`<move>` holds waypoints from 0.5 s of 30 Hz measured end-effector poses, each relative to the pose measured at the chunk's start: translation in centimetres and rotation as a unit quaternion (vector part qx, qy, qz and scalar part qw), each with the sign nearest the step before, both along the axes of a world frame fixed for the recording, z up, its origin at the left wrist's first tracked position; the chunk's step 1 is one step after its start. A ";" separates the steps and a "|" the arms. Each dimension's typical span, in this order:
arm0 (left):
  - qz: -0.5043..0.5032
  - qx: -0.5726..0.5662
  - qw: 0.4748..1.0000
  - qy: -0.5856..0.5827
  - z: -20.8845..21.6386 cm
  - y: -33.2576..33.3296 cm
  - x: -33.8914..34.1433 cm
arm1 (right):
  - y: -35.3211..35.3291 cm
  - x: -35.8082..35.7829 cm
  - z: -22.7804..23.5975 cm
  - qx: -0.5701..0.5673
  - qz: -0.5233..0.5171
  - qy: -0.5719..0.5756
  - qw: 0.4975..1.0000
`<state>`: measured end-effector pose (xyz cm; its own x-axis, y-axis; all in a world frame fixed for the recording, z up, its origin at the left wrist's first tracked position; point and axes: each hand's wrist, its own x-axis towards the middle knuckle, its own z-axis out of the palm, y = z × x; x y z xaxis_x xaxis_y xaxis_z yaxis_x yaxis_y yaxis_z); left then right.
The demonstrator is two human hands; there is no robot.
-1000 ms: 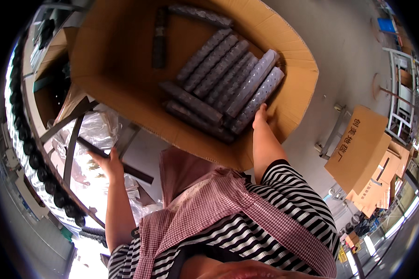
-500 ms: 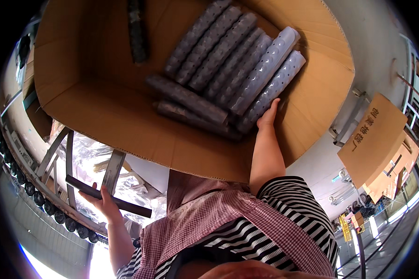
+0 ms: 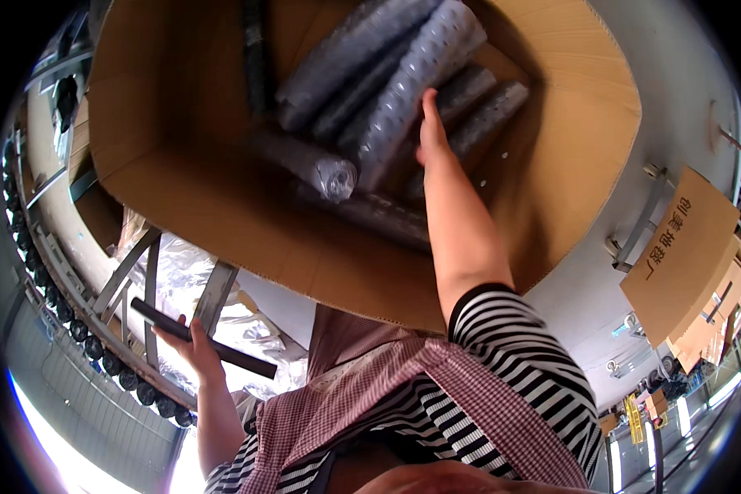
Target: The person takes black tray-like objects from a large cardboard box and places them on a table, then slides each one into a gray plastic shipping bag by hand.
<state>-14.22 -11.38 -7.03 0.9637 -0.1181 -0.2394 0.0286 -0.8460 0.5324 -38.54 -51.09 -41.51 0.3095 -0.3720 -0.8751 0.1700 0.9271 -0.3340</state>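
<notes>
Head view, left fingers [image 3: 196, 331] curled around dark tube [image 3: 237, 356], right fingers [image 3: 431, 102] against wrapped roll [image 3: 407, 90] inside carton [image 3: 198, 224], grip unclear.

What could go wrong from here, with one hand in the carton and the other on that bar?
1. The wrapped rolls beside the right hand lie at differing angles, so some might slide or roll if that hand pulls away.
2. The left hand alone holds the dark bar outside the carton; it could slip or perhaps knock the metal frame.
</notes>
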 end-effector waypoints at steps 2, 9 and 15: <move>0.002 0.038 0.999 -0.001 0.4 -1.6 0.4 | 0.7 0.5 -0.7 -0.042 -0.019 0.127 0.991; 0.030 0.002 1.000 -0.002 0.7 -2.3 -0.4 | 7.9 -13.3 -14.8 -0.142 -0.152 0.404 0.891; 0.034 -0.042 0.997 -0.046 -0.6 -1.4 -0.6 | -1.7 -2.8 -9.6 -0.059 -0.100 0.144 0.983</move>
<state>-14.80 -12.81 -7.62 0.9877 -0.0671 -0.1412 0.0322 -0.7963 0.6040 -41.37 -52.77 -51.16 -0.0344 -0.5044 -0.8628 0.2277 0.8366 -0.4982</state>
